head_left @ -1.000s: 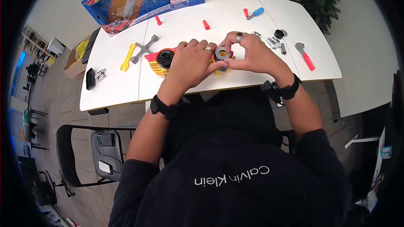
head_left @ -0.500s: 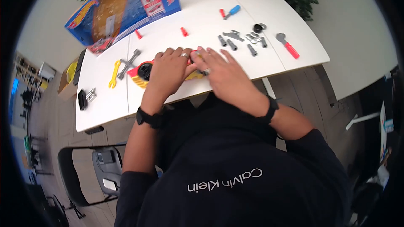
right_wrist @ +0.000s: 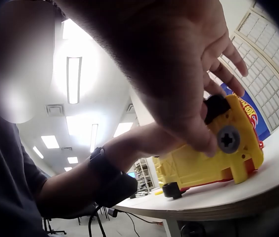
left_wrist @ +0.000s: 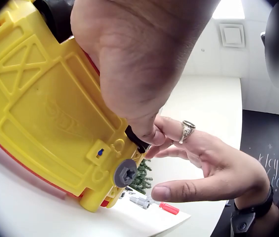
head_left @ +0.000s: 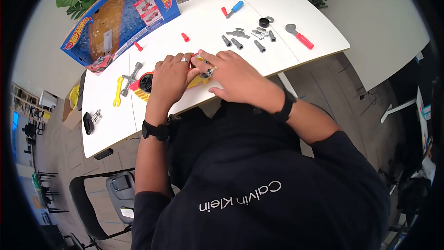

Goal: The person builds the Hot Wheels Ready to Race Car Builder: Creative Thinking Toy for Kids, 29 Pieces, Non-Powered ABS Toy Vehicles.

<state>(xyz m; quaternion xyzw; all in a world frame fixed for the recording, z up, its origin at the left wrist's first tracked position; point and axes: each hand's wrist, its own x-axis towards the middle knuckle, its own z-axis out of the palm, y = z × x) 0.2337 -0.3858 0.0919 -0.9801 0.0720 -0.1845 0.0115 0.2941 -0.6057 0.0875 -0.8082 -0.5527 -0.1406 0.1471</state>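
Note:
A red and yellow toy car (left_wrist: 55,113) stands on its side at the table's near edge, its yellow underside turned towards the person. My left hand (head_left: 171,81) grips its middle, thumb reaching down to a dark part at the right end. A black wheel (head_left: 146,82) shows left of that hand. My right hand (head_left: 236,76), with a ring, lies over the car's right end. Its fingers are mostly straight and touch there, while the thumb stands well apart. In the left wrist view a grey bolt head (left_wrist: 125,173) sits in the underside near that end.
Right of the car lie several grey bolts (head_left: 237,43), a small black wheel (head_left: 263,22) and a red-handled tool (head_left: 300,37). A blue-handled screwdriver (head_left: 236,8) is farther back. To the left are a yellow wrench (head_left: 118,92), a grey cross wrench (head_left: 132,78) and a blue box (head_left: 120,23).
My right hand has gone from curling thumb and finger round a grey ring-shaped part to lying straighter over the car's right end. My left hand keeps its grip. The head view has shifted.

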